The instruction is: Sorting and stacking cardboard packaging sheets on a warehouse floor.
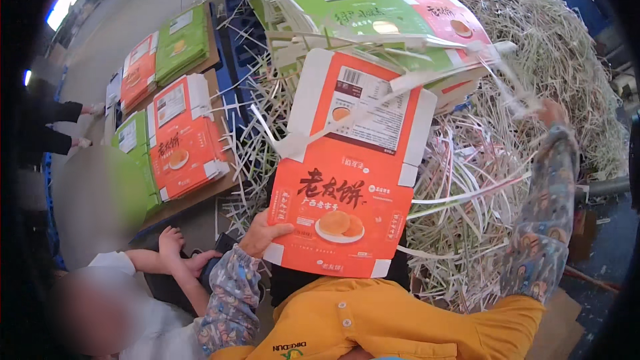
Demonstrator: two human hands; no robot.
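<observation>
My left hand (263, 235) pinches the lower left edge of a flat orange carton blank (393, 210), printed with a picture of cakes on a plate. The blank leans over my lap, its white flaps spread at the far end; whether it is one sheet or several I cannot tell. Out to the right, my right hand (552, 113) closes on a blurred white paper strip (503, 80), which trails from near the stack. Another pale strip (420, 79) crosses over the blank's upper part. Just beyond stands a stack of green and orange carton sheets (400, 17).
A heap of shredded paper trimmings (533, 47) rises at the right, with loose strips around the stack. On the left, a pallet bears piles of green blanks (183, 43) and orange blanks (183, 133). One person (120, 293) sits close at my left; another person's hands (90, 110) show farther off.
</observation>
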